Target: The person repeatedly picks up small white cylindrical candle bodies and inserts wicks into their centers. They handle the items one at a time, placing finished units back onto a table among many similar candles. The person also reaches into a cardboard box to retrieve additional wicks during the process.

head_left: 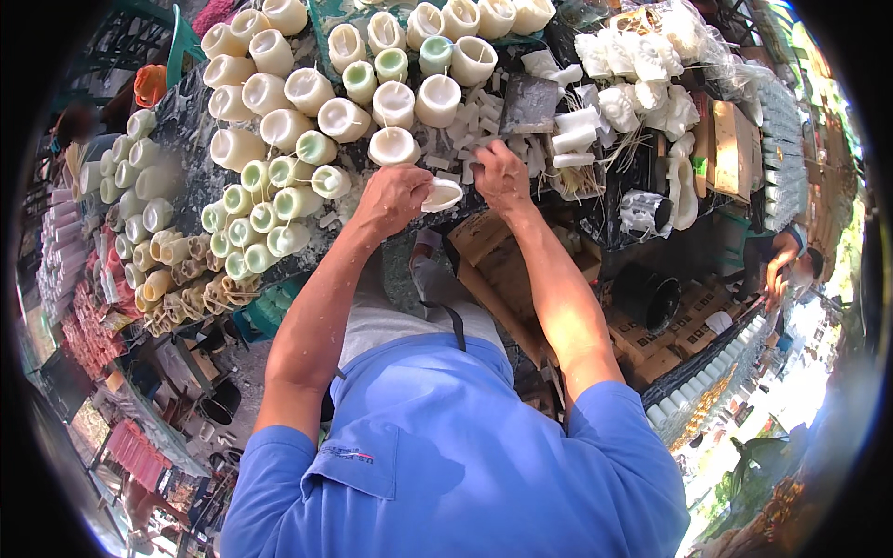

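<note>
At the near edge of the table, my left hand (395,193) is closed on a small white cup (443,195) with an oval mouth that faces me. My right hand (502,174) is a short way to the right, its fingers curled together over loose white wax pieces (476,116). Whatever those fingers pinch, if anything, is hidden. Just beyond my left hand stands a thick cream candle (394,147) with a hollowed top. Many similar cream candles (344,119) and pale green candles (316,147) with wicks stand behind and to the left.
White moulded wax shapes (642,56) and white wax sticks (575,130) are piled at the right, beside a dented metal can (645,212). Below the table edge are an open cardboard box (488,256) and a black bucket (646,299). Another person's arm (784,260) shows far right.
</note>
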The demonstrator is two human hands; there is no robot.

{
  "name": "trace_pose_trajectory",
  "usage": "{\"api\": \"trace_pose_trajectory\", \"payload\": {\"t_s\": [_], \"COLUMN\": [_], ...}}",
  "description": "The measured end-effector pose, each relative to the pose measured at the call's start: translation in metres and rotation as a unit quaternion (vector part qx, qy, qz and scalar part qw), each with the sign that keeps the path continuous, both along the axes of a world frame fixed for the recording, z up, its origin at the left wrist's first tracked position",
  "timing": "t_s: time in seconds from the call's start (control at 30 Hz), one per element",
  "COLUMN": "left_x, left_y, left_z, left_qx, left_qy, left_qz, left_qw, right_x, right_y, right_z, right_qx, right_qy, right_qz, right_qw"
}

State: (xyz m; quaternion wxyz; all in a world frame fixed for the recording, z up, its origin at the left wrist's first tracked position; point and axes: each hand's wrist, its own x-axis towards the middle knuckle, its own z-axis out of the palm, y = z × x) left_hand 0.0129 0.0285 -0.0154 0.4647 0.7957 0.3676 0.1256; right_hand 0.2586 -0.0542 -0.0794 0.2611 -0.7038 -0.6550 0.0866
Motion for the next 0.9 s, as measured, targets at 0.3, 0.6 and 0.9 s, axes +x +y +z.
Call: {"api": "trace_pose_trajectory", "payload": {"t_s": [0.3,0.6,0.9], "left_x": [-0.007,-0.031,-0.019], "left_y": [-0.009,-0.056,-0.06], "left_z": [-0.002,-0.014,-0.023], "left_qx": [0.042,-0.068,-0.053], "left_qy": [-0.03,-0.032,-0.025], "left_qz": [0.03,0.183,0.169], "left_qw": [0.998,0.98,0.984], "right_x": [0.01,-0.004,-0.003], "right_y": [-0.017,0.012,0.006], "right_z": [0.01,0.003,0.026], "right_qx": [-0.077,-0.064,-0.118], "right_qy": [-0.076,0.012,0.044], "right_qz": [0.129,0.125,0.109], "right_qw": [0.986,0.99,0.986]}}
